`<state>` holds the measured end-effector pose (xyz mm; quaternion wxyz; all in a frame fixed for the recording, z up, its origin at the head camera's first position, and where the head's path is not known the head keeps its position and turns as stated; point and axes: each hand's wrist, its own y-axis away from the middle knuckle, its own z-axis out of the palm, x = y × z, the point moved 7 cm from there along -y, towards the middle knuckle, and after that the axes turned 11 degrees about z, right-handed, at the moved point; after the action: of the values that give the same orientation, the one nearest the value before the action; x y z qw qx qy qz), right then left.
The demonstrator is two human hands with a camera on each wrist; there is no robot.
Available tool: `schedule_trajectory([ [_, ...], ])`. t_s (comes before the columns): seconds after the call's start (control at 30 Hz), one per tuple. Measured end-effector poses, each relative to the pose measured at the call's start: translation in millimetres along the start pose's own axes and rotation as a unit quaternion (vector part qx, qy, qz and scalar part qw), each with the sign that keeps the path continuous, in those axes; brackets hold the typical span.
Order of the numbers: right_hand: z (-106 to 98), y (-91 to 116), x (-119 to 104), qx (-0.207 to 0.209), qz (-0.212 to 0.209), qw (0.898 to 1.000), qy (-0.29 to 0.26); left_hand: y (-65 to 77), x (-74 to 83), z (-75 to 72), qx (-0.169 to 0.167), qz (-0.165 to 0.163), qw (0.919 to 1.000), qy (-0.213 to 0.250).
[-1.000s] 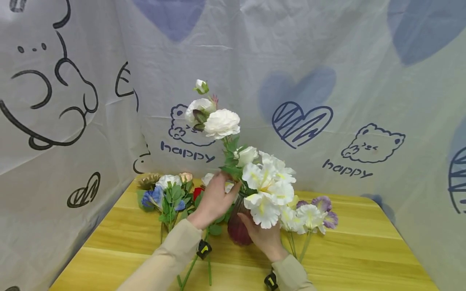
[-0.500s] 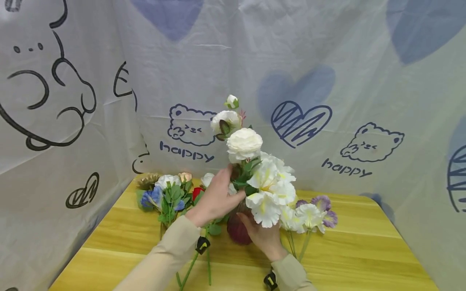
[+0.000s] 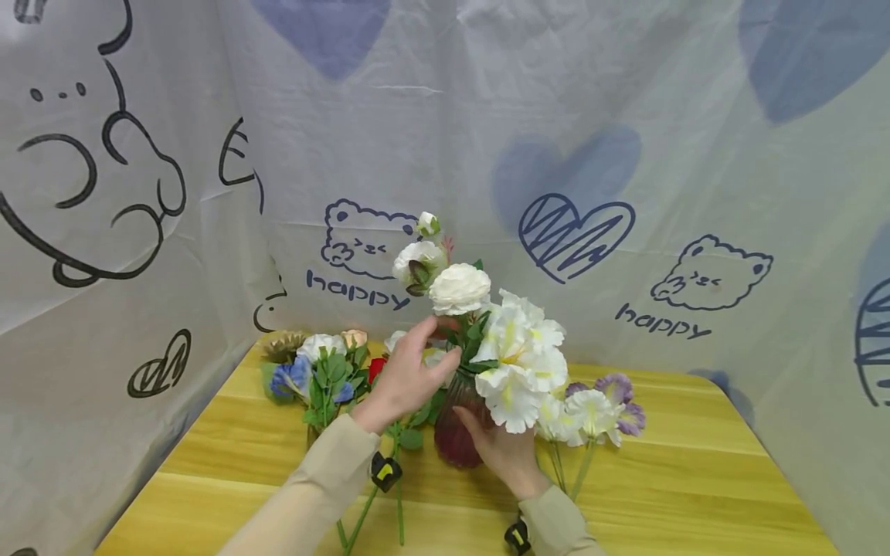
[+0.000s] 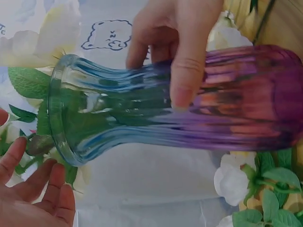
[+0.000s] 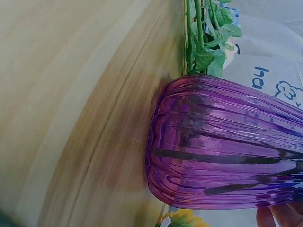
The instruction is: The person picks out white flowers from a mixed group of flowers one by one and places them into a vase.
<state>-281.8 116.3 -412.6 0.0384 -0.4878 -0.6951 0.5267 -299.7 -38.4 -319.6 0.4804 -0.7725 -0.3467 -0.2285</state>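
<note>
A ribbed glass vase [image 3: 455,432], blue-clear at its rim and purple-pink below, stands on the table. My right hand [image 3: 507,455] grips its side, with the thumb across the front in the left wrist view. Beside the rim my left hand [image 3: 406,378] has its fingers spread and loosely bent, apart from the glass in the left wrist view [image 4: 38,196]. White artificial ranunculus blooms [image 3: 460,289] with a small bud lean left above the vase. White irises with yellow centres [image 3: 518,355] spread to the right. Dark stems [image 5: 218,157] show inside the purple glass in the right wrist view.
Left on the wooden table [image 3: 208,502] lie several artificial flowers, including a blue one [image 3: 290,378], a white rose [image 3: 321,346] and a red one [image 3: 376,367]. White [image 3: 593,413] and purple irises [image 3: 619,390] lie to the right. A printed cloth [image 3: 445,116] hangs behind.
The white ranunculus stem swung right, then came down lower over the vase and slightly back left. My left hand has loosened from the stem. The right hand has stayed on the vase.
</note>
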Motion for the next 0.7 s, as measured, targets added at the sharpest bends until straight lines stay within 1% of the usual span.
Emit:
schedule_trajectory([
  [0.07,0.4,0.5,0.3,0.001,-0.002,1.000,0.011,-0.5,-0.2,0.7,0.001,-0.012,0.9999,0.013],
  [0.2,0.3,1.1,-0.4,0.001,-0.012,1.000,0.011,0.4,-1.2,0.6,0.003,-0.043,0.9986,0.032],
  [0.3,0.0,1.3,-1.1,0.004,-0.018,1.000,0.010,0.9,-1.5,0.9,0.005,-0.050,0.9978,0.042],
  [0.37,-0.1,1.3,-0.9,0.003,-0.013,1.000,0.010,-0.2,0.0,1.7,0.005,-0.039,0.9979,0.050],
  [0.53,0.2,2.6,1.1,-0.008,0.015,1.000,0.016,-4.2,3.9,5.4,-0.006,-0.005,0.9988,0.049],
  [0.7,0.3,1.4,0.0,-0.007,0.012,1.000,0.010,-4.4,-0.1,8.5,-0.015,-0.004,0.9991,0.038],
])
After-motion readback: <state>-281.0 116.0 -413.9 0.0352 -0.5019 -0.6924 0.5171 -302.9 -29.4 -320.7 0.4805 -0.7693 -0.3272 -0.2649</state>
